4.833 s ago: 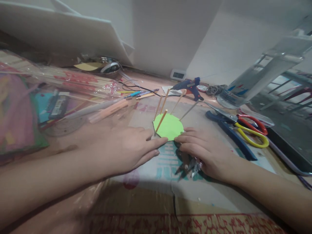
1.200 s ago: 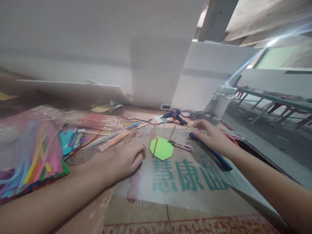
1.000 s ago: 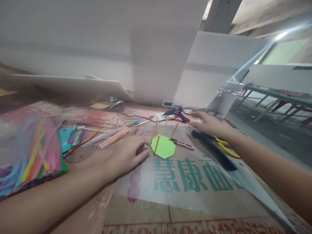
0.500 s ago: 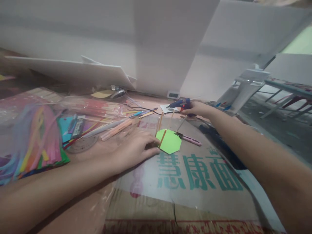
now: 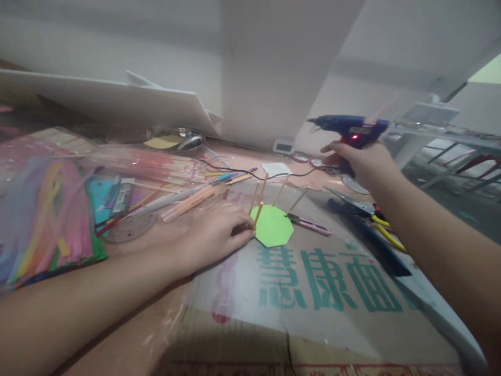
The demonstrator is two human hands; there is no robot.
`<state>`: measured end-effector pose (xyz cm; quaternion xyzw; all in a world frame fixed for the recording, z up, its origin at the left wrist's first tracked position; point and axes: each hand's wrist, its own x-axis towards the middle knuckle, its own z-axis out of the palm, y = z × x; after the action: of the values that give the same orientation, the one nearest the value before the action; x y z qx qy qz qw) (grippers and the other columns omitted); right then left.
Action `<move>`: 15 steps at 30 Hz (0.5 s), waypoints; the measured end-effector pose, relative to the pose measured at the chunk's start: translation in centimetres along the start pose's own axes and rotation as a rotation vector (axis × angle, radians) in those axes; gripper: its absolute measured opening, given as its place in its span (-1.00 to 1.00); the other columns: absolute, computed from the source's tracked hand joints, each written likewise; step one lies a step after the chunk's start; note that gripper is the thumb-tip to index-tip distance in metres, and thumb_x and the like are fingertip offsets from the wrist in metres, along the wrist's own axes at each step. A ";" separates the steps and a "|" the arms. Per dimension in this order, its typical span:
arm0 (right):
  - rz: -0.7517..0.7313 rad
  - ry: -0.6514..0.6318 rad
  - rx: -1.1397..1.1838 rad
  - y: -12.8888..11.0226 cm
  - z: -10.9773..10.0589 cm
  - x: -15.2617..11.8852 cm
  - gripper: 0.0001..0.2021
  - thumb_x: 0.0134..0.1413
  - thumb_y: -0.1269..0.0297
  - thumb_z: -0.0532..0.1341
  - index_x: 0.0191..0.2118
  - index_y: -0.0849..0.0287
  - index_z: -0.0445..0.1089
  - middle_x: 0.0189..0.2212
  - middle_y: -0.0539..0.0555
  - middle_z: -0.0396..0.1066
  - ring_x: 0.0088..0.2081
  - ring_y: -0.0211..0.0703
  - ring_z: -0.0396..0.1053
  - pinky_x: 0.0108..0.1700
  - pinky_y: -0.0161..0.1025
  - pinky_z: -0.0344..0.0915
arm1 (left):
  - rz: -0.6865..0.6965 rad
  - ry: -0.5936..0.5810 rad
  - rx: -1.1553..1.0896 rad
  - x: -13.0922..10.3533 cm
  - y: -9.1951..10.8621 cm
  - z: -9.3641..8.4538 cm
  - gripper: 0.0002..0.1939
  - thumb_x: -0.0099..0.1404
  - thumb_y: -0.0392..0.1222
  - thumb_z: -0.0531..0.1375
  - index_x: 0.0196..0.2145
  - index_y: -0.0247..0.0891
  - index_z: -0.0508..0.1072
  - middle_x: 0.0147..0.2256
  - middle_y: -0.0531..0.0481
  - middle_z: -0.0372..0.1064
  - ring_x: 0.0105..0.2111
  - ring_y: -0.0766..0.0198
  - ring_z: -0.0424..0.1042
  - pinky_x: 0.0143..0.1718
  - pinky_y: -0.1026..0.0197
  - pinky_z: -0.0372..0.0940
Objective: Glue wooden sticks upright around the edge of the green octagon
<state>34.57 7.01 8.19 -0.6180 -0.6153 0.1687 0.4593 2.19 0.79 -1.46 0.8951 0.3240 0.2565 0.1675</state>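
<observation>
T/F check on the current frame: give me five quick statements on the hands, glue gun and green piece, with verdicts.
1. The right hand holds the blue glue gun in the air. True.
2. The left hand rests beside the green paper octagon. True.
3. The glue gun's nozzle touches the octagon. False: it is raised well clear.
4. Wooden sticks stand up from the octagon. True.
5. The left hand holds the pliers. False: they lie under the right forearm.

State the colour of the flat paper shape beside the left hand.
Light green, clearest in the head view.
</observation>
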 end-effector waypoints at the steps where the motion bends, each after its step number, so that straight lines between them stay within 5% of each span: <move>1: -0.006 0.026 0.014 -0.6 -0.5 -0.8 -0.69 0.27 0.20 0.27 -0.08 0.41 0.51 -0.32 0.23 0.58 -0.32 -0.18 0.54 -0.18 -0.22 0.38 | 0.003 -0.003 0.002 -0.1 0.0 0.0 -0.88 0.38 -0.19 0.22 -0.24 -0.23 0.56 -0.23 -0.02 0.56 -0.18 0.14 0.49 -0.11 0.09 0.29; 8: -0.061 0.067 -0.013 -0.7 -2.6 -6.4 -0.83 0.16 0.20 0.33 -0.17 0.14 0.52 -0.17 0.17 0.59 -0.23 -0.10 0.54 -0.09 -0.14 0.43 | 0.037 -0.008 0.018 -0.4 0.4 0.0 -0.89 0.37 -0.20 0.21 -0.28 -0.23 0.53 -0.27 -0.02 0.54 -0.20 0.15 0.47 -0.13 0.10 0.27; 15: -0.107 -0.447 -0.178 1.8 -3.7 -10.4 -0.53 -0.03 -0.29 0.32 -0.45 0.06 0.56 -0.45 0.14 0.54 -0.34 0.06 0.52 -0.22 -0.03 0.50 | 0.021 -0.020 0.046 -0.5 0.4 -0.1 -0.89 0.37 -0.19 0.19 -0.25 -0.22 0.51 -0.23 -0.03 0.52 -0.16 0.14 0.45 -0.10 0.08 0.26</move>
<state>36.59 -3.52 5.00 -0.5698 -0.7461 0.2219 0.2637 2.06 0.18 -1.39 0.9045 0.3187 0.2419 0.1476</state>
